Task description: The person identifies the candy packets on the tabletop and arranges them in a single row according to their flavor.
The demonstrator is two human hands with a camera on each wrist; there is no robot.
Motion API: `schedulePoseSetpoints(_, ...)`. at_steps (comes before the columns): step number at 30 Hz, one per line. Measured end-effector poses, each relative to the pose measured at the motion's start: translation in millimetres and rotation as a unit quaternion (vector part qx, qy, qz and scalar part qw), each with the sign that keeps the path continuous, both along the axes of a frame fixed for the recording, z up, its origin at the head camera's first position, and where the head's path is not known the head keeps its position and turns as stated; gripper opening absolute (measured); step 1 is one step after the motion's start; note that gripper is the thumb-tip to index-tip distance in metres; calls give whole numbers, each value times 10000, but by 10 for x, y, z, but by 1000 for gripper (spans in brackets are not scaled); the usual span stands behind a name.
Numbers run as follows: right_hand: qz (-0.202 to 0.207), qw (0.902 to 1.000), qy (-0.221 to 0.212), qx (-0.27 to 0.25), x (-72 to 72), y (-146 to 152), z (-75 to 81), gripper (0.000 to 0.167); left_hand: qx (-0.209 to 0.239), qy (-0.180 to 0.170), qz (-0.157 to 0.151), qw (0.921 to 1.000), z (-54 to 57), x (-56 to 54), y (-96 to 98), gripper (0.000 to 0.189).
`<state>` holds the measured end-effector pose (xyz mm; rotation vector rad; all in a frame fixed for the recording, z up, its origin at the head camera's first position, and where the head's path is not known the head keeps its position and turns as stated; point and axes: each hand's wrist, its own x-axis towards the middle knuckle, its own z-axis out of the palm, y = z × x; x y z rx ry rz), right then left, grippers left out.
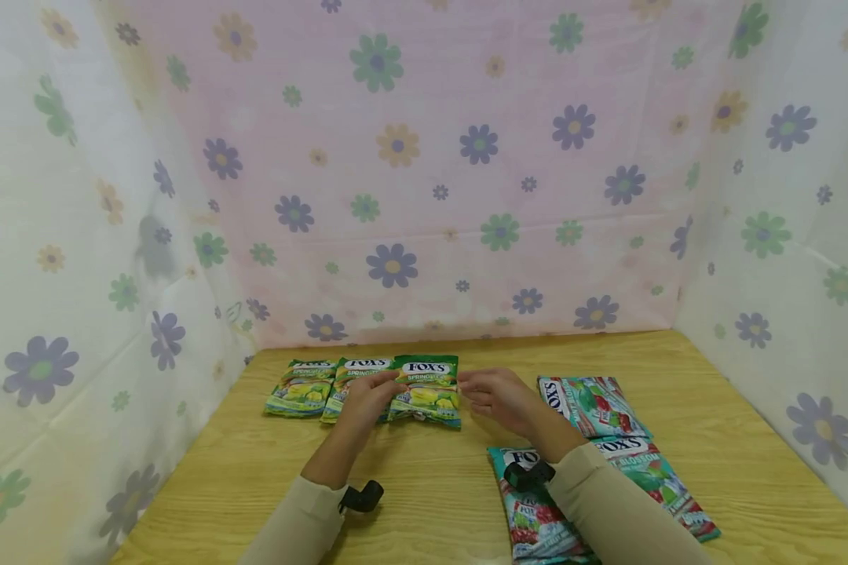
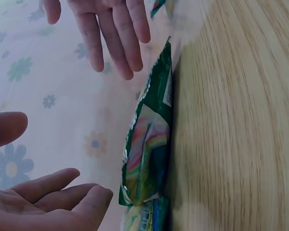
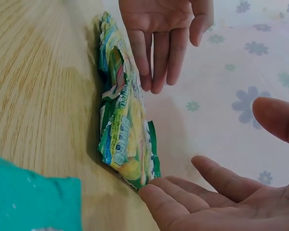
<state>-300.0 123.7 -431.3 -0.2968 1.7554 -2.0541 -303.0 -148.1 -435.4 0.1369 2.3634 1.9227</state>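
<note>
Three green Fox's candy bags lie side by side toward the back left of the table: a left bag [image 1: 301, 390], a middle bag [image 1: 359, 375] and a right bag [image 1: 425, 396]. My left hand [image 1: 362, 406] hovers over the middle bag and hides part of it, fingertips at the right bag's left edge. My right hand [image 1: 503, 399] is just beyond that bag's right edge. In both wrist views the hands face each other across the green bags, fingers extended, holding nothing. Right fingertips [image 3: 151, 192] reach a green bag's end; contact is unclear.
Teal Fox's candy bags lie at the right: an upper bag [image 1: 593, 404], a lower right bag [image 1: 667, 486] and a lower left bag [image 1: 526, 510], partly under my right forearm. Flowered cloth walls [image 1: 438, 188] enclose the wooden table [image 1: 424, 486] at back and sides.
</note>
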Motion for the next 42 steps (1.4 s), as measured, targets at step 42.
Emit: schedulePoseSetpoints(42, 76, 9762, 195, 2158, 1083, 1481, 281, 65, 244, -2019, -2518, 9462, -5, 818, 729, 62)
